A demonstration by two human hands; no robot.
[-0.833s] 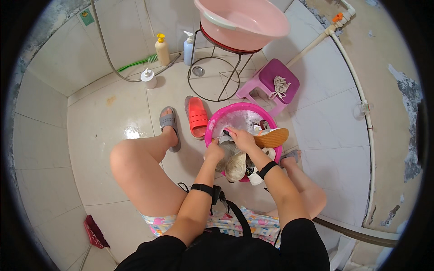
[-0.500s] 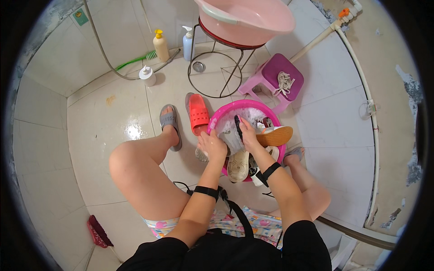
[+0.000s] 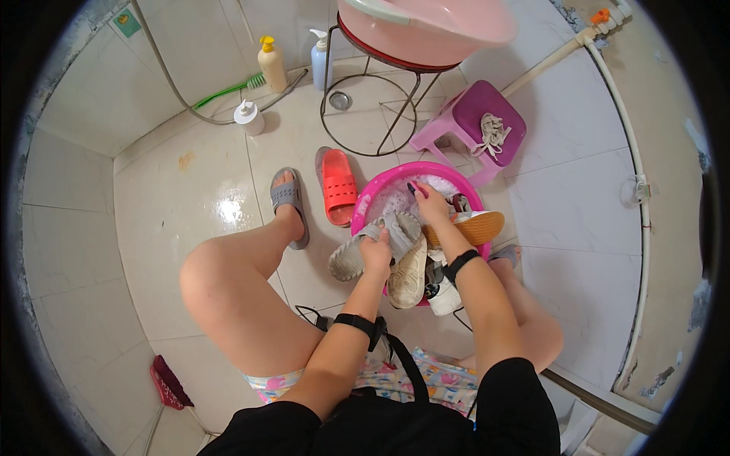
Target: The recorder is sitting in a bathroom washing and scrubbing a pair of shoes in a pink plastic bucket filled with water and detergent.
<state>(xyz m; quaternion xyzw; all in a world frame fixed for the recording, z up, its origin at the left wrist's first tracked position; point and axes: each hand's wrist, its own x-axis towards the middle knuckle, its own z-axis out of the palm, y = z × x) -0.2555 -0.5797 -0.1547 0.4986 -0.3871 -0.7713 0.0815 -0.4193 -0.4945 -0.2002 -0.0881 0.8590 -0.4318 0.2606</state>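
My left hand (image 3: 376,254) is closed on a light grey slipper (image 3: 347,260), gripping it near the strap, at the near left rim of a pink basin (image 3: 365,199). My right hand (image 3: 432,204) is closed round a scrub brush (image 3: 413,187), black and pink, over the suds; most of it is hidden by the fingers. White foam (image 3: 395,199) fills the far part of the basin. Piled at its near and right side are a shoe with a tan sole (image 3: 475,230), an off-white shoe (image 3: 407,275) with its sole up, and a black-and-white shoe (image 3: 441,292).
Left of the basin lies a red slipper (image 3: 338,186). A purple stool (image 3: 508,121) bears white shoelaces (image 3: 493,135). Behind, a metal stand (image 3: 328,125) carries a large pink tub (image 3: 441,30). Pump bottles (image 3: 271,64) and a green brush (image 3: 228,94) sit by the wall.
The grey slipper has come up out of the suds, toward me and to the left, in my left hand. My right hand with the brush has moved slightly away and to the right.
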